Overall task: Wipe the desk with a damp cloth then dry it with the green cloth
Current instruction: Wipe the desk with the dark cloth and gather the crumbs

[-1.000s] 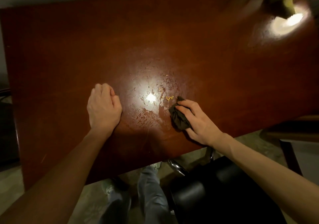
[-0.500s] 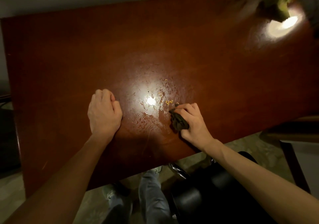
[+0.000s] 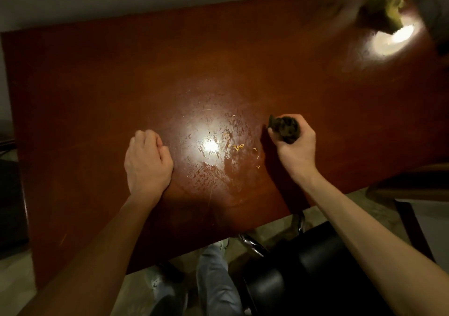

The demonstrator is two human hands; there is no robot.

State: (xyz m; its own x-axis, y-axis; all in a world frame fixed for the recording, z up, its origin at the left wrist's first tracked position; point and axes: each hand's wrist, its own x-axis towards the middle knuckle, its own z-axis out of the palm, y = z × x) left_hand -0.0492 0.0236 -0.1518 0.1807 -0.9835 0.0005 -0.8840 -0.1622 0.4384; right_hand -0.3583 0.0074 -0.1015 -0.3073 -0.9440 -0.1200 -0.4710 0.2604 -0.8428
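Note:
A reddish-brown wooden desk [image 3: 97, 92] fills most of the view, with a wet, streaky patch and a few small yellow crumbs [image 3: 239, 147] near its middle. My right hand [image 3: 295, 146] is closed around a bunched dark damp cloth [image 3: 283, 128], to the right of the crumbs. Whether the cloth touches the desk I cannot tell. My left hand [image 3: 145, 162] rests on the desk with its fingers curled under, holding nothing. The green cloth [image 3: 386, 4] lies crumpled at the far right corner.
A bright lamp reflection [image 3: 393, 39] glares beside the green cloth. A black chair [image 3: 303, 272] stands below the desk's near edge on the right, and my legs [image 3: 213, 279] show on the floor. Dark furniture sits at both sides.
My right hand has pulled the dark cloth up and to the right, away from the wet patch, and bunched it in a fist. The crumbs now lie uncovered. My left hand's fingers have curled in.

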